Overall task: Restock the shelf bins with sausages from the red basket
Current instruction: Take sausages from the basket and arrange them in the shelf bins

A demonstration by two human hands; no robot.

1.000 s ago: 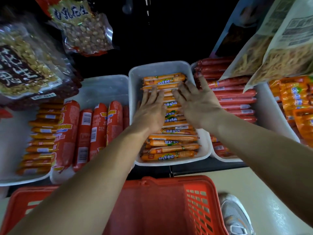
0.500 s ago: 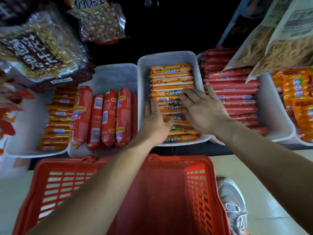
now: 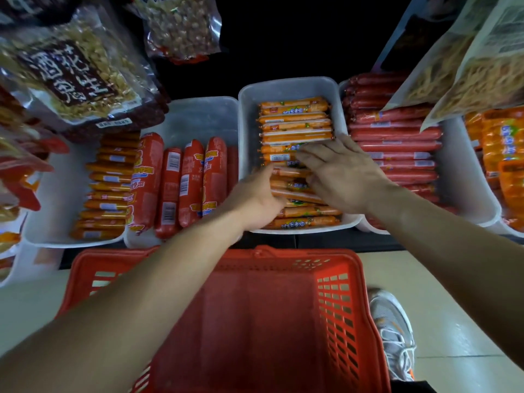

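Room behind sausages [image 3: 295, 129] (far in bin [image 3: 289, 87])

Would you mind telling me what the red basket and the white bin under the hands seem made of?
Red basket: likely moulded plastic, matt, with slotted lattice walls. White bin: probably plastic too, smooth, faintly glossy, with a rounded rim.

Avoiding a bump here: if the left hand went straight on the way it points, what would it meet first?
Probably the right hand, its fingers lying on the orange sausages just ahead; depth unclear.
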